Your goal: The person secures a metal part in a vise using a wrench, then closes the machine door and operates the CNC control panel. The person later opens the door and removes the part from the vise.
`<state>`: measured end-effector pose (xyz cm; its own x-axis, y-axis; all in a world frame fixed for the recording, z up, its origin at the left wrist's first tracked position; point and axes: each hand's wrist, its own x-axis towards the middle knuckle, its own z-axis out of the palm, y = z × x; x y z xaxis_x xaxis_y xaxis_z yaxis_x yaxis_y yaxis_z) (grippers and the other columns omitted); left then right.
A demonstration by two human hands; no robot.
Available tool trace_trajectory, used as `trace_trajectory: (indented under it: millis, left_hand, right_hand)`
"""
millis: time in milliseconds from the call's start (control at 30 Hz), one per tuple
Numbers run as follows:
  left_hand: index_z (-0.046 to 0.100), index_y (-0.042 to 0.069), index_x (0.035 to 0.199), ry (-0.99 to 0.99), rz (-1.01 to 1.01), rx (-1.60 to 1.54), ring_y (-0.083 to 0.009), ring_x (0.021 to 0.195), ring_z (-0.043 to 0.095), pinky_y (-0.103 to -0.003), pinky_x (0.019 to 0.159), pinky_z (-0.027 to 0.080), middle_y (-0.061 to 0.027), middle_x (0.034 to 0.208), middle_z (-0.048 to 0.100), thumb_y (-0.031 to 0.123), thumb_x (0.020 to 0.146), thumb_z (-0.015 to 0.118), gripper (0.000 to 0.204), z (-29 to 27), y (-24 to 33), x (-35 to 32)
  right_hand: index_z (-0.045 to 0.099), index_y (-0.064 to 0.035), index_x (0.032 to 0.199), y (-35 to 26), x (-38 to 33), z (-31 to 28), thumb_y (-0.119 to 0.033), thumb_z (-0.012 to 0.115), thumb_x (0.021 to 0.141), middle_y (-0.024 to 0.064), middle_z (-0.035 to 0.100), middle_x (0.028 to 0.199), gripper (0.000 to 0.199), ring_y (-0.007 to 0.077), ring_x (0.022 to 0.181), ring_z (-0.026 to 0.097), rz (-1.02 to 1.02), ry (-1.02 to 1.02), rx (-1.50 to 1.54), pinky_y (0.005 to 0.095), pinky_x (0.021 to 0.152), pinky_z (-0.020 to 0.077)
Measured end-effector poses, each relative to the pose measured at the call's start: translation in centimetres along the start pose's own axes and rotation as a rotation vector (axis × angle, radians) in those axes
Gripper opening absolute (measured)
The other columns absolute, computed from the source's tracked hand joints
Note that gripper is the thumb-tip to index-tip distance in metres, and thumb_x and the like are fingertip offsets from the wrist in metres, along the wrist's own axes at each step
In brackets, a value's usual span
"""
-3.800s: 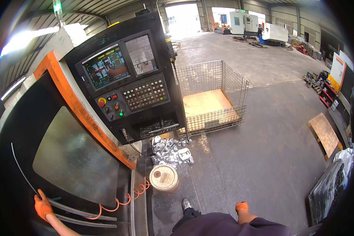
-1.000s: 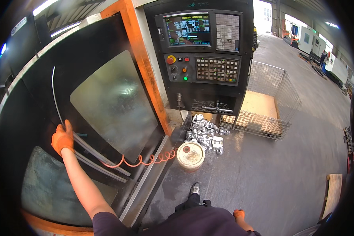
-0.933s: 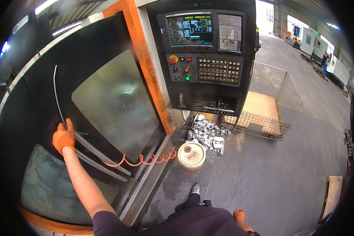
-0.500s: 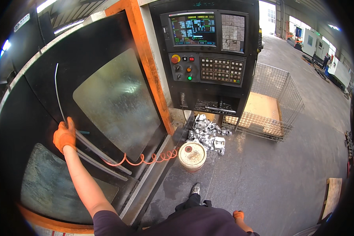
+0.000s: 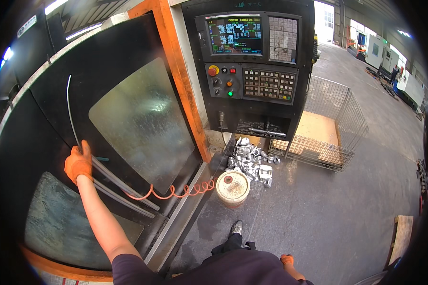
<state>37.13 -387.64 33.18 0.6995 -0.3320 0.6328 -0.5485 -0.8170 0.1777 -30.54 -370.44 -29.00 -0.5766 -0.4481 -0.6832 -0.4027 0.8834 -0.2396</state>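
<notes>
My left hand (image 5: 78, 164), in an orange glove, is closed around the upper end of a grey bar-shaped door handle (image 5: 123, 184) on a black machine door (image 5: 142, 35). A second grey bar (image 5: 128, 202) runs alongside it. From the glove a thin bent metal tube (image 5: 69, 104) rises along the door, and a small teal piece (image 5: 101, 159) shows beside the fingers. An orange coiled hose (image 5: 188, 189) stretches from near the handles toward a lidded bucket (image 5: 233, 186). My right hand (image 5: 287, 260), also gloved in orange, hangs low at my side, its fingers mostly hidden.
A control panel (image 5: 214, 102) with a lit screen (image 5: 234, 35) stands ahead. Below it, metal castings (image 5: 249, 159) lie piled on the floor behind the bucket. A wire mesh cage (image 5: 340, 99) is to their right. Far right are a wooden pallet (image 5: 402, 237) and a distant person (image 5: 394, 76).
The readouts on the control screen differ. Both of my hands stay where they were, the left one still on the door handle.
</notes>
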Motion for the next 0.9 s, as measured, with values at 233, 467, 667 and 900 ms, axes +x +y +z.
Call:
trace_trajectory:
  millis: [233,467,667,900]
  left_hand:
    - [0.068,0.011,0.1,0.026,0.02,-0.001,-0.04,0.091,0.067,-0.048,0.081,0.051,-0.0196,0.092,0.071,0.061,0.092,0.046,0.056,0.1,0.1,-0.1]
    - [0.069,0.01,0.1,0.021,0.019,-0.001,-0.04,0.091,0.067,-0.048,0.081,0.052,-0.0197,0.091,0.071,0.061,0.092,0.046,0.056,0.5,0.0,0.1]
    - [0.069,0.011,0.102,0.024,0.016,-0.007,-0.0397,0.092,0.067,-0.048,0.081,0.052,-0.0196,0.093,0.071,0.061,0.092,0.046,0.056,0.4,0.1,0.0]
    - [0.069,0.012,0.103,0.028,0.015,0.004,-0.0392,0.092,0.067,-0.048,0.082,0.052,-0.0192,0.093,0.071,0.061,0.092,0.045,0.056,0.5,-0.1,-0.1]
  right_hand:
    - [0.061,-0.0063,0.118,-2.9,-4.7,-2.8,-0.031,0.051,0.091,0.02,0.062,0.127,0.038,0.0336,0.122,0.057,0.023,-0.1,-0.006,0.0416,0.1,0.0458]
    - [0.059,-0.0039,0.121,-1.4,-2.1,-1.4,-0.031,0.055,0.09,0.0223,0.063,0.125,0.042,0.0357,0.119,0.059,0.022,-0.066,-0.03,0.0421,0.099,0.0473]
    - [0.064,0.0024,0.116,0.1,-0.8,0.0,-0.032,0.057,0.087,0.0264,0.066,0.118,0.046,0.0395,0.114,0.062,0.01,0.061,0.014,0.0437,0.096,0.0486]
    - [0.063,-0.0043,0.12,-0.3,-1.0,-0.4,-0.03,0.057,0.089,0.024,0.063,0.124,0.041,0.0382,0.119,0.059,0.025,-0.008,0.057,0.0444,0.099,0.0474]
